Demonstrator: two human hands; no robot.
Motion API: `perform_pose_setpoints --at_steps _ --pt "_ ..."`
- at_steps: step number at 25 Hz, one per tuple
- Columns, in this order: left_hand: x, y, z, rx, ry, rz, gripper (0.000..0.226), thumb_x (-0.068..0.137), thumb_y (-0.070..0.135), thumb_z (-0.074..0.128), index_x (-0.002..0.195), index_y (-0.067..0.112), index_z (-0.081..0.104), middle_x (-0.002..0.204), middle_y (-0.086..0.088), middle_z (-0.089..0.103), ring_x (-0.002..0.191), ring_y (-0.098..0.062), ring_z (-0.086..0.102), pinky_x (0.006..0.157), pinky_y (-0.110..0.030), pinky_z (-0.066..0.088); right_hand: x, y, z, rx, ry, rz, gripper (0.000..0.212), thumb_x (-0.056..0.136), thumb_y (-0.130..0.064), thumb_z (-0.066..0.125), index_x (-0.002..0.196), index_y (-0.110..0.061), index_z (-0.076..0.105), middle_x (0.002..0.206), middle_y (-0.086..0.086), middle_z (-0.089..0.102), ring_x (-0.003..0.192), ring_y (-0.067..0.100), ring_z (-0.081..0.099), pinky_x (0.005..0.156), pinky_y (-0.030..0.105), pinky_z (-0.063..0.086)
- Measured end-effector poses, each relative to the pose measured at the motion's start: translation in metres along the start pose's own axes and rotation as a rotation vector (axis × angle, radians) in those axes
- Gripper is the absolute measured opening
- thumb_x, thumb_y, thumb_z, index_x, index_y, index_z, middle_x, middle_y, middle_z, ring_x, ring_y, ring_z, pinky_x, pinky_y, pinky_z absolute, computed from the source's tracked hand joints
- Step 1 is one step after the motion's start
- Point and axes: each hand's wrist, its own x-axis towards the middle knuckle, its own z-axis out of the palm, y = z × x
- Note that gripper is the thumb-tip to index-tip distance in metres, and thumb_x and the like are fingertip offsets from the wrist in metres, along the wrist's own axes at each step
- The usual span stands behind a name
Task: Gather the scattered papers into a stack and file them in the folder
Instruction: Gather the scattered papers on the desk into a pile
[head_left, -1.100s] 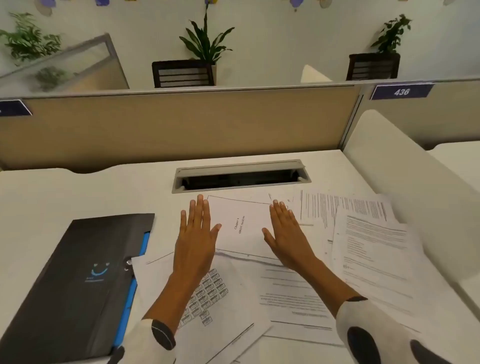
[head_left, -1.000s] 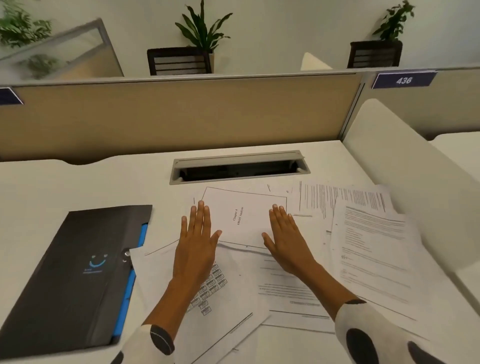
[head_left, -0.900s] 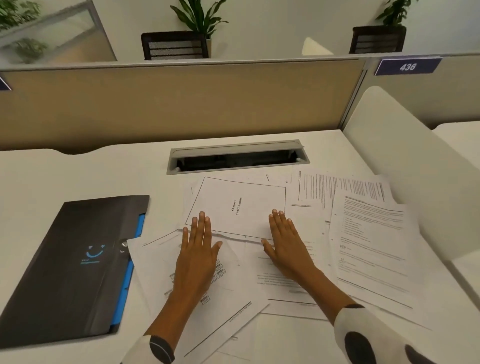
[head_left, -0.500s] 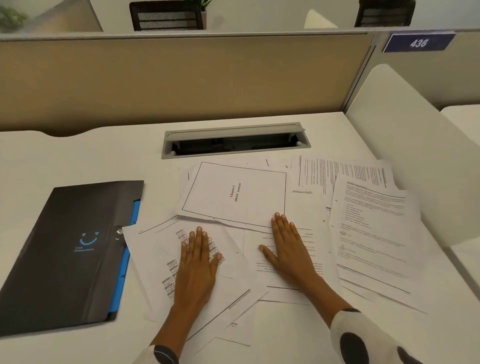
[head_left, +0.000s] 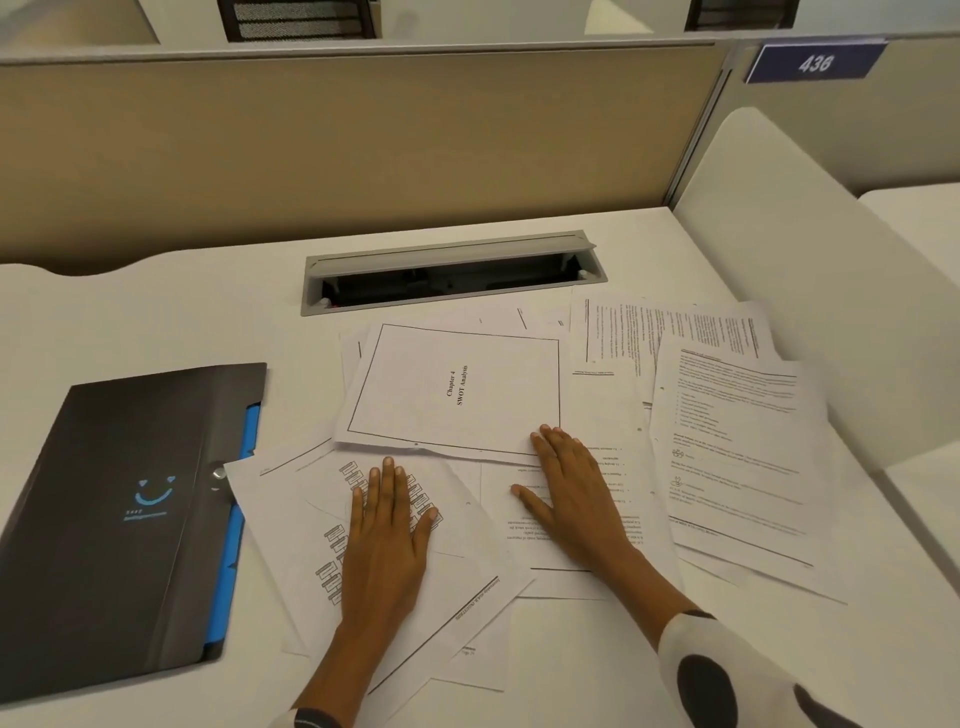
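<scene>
Several white printed papers lie scattered and overlapping across the middle and right of the white desk (head_left: 130, 322). A bordered title sheet (head_left: 457, 389) lies on top near the back. My left hand (head_left: 387, 540) rests flat, fingers apart, on a sheet with a small box diagram (head_left: 332, 566). My right hand (head_left: 571, 493) lies flat on a text page (head_left: 524, 535), fingertips touching the title sheet's near right corner. Neither hand grips anything. A closed black folder (head_left: 114, 519) with a blue smile logo and blue inner tabs lies at the left, its right edge touching the papers.
A grey cable slot (head_left: 452, 270) is sunk in the desk behind the papers. A beige partition (head_left: 337, 145) closes the back. A white divider panel (head_left: 810, 270) stands at the right, close to the rightmost text pages (head_left: 737, 447).
Both flat hands have slid toward me, off the title sheet onto the sheets nearer the front. The view has tilted down, so the plants and wall are out of sight.
</scene>
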Motion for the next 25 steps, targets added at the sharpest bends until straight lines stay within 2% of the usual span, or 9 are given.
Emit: perform_pose_setpoints --at_steps 3,6,10,14,17,20,22,23,25 --pt "0.000 0.001 0.000 0.006 -0.012 -0.002 0.069 0.093 0.055 0.007 0.143 0.007 0.017 0.152 -0.009 0.019 0.140 -0.019 0.014 0.114 -0.025 -0.006 0.004 0.001 0.002 0.025 0.110 -0.012 0.053 0.095 -0.046 0.030 0.124 -0.010 0.054 0.127 0.010 0.059 0.117 0.022 0.047 0.096 0.041 0.047" --pt "-0.001 0.001 0.000 0.009 -0.010 -0.005 0.069 0.093 0.055 0.006 0.143 0.008 0.016 0.152 -0.008 0.016 0.140 -0.020 0.014 0.114 -0.027 -0.005 0.004 0.004 0.009 -0.055 0.226 -0.128 0.035 0.086 -0.019 0.052 0.117 -0.005 0.057 0.116 0.015 0.065 0.108 0.024 0.048 0.085 0.041 0.052" --pt "0.000 0.002 -0.002 0.007 -0.008 -0.009 0.071 0.092 0.056 0.005 0.143 0.008 0.015 0.153 -0.008 0.014 0.140 -0.022 0.013 0.113 -0.027 -0.006 0.003 0.007 0.007 -0.112 0.255 -0.240 0.047 0.066 0.004 0.074 0.111 -0.002 0.063 0.107 0.016 0.067 0.093 0.031 0.062 0.077 0.036 0.050" --pt "0.000 0.003 -0.006 -0.068 -0.005 0.002 0.078 0.088 0.064 0.002 0.145 0.011 0.012 0.153 -0.001 0.006 0.142 -0.017 0.004 0.113 -0.023 -0.011 0.003 -0.007 -0.001 -0.101 0.309 -0.325 0.031 0.064 0.002 0.079 0.093 -0.007 0.071 0.083 0.008 0.069 0.071 0.026 0.060 0.071 0.032 0.035" --pt "0.005 0.010 -0.015 -0.388 -0.015 -0.097 0.082 0.084 0.070 0.008 0.144 0.016 0.024 0.154 0.000 0.015 0.142 -0.009 0.003 0.112 -0.020 -0.012 -0.015 -0.030 -0.001 -0.004 0.313 -0.361 0.027 0.065 -0.001 0.079 0.090 -0.010 0.072 0.078 0.005 0.069 0.066 0.023 0.060 0.066 0.032 0.042" --pt "0.013 0.023 -0.037 -0.770 -0.023 -0.314 0.052 0.091 0.051 0.039 0.122 0.012 0.052 0.134 -0.008 0.052 0.132 -0.022 0.035 0.112 -0.031 0.019 -0.034 -0.058 -0.001 0.096 0.283 -0.406 0.023 0.071 -0.005 0.074 0.093 -0.011 0.071 0.079 0.004 0.069 0.065 0.022 0.059 0.063 0.032 0.044" --pt "0.018 0.028 -0.049 -0.842 0.041 -0.455 0.031 0.087 0.036 0.057 0.103 0.009 0.059 0.101 -0.011 0.064 0.098 -0.028 0.057 0.079 -0.028 0.047 -0.042 -0.073 -0.006 0.149 0.220 -0.434 0.019 0.077 -0.011 0.069 0.096 -0.012 0.071 0.081 0.004 0.068 0.068 0.021 0.058 0.063 0.031 0.045" --pt "0.019 0.029 -0.053 -0.853 0.070 -0.501 0.023 0.085 0.029 0.061 0.097 0.009 0.061 0.091 -0.012 0.064 0.088 -0.031 0.059 0.067 -0.028 0.048 -0.044 -0.079 -0.011 0.181 0.166 -0.432 0.018 0.083 -0.019 0.064 0.099 -0.013 0.070 0.085 0.003 0.068 0.072 0.019 0.058 0.065 0.029 0.045" --pt "0.020 0.025 -0.060 -0.948 0.093 -0.582 0.009 0.085 0.019 0.061 0.091 0.012 0.061 0.083 -0.010 0.064 0.086 -0.033 0.061 0.070 -0.034 0.050 -0.047 -0.088 -0.025 0.333 0.054 -0.327 0.036 0.090 -0.042 0.048 0.107 -0.016 0.068 0.096 0.001 0.067 0.085 0.016 0.056 0.072 0.027 0.046"
